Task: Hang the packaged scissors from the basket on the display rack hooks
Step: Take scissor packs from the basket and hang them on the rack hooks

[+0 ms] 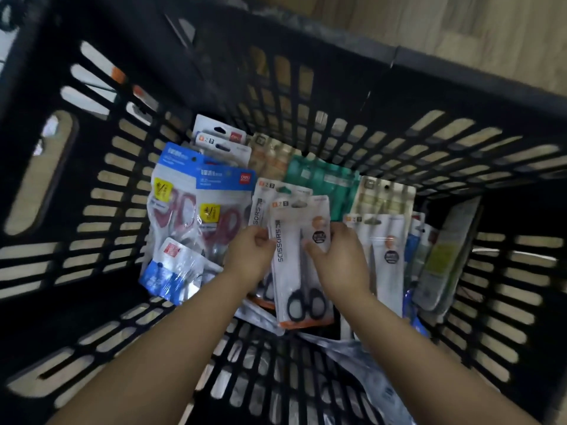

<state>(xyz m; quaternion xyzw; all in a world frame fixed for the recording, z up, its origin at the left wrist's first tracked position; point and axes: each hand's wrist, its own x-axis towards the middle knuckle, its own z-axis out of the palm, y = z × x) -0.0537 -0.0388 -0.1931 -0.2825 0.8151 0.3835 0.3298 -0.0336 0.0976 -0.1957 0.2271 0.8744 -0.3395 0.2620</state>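
Black basket (pixel 306 124): packaged goods piled inside | scissors pack (pixel 299 259) pinched at both edges by left hand (pixel 250 256) and right hand (pixel 339 259)

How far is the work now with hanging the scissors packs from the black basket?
Done: nothing can be judged, since no display rack or hooks are in view. In hand: the left hand and right hand both grip one white pack of black-handled scissors inside the black slotted plastic basket. Left: many packs remain there, such as the blue-topped packs of red-handled scissors.
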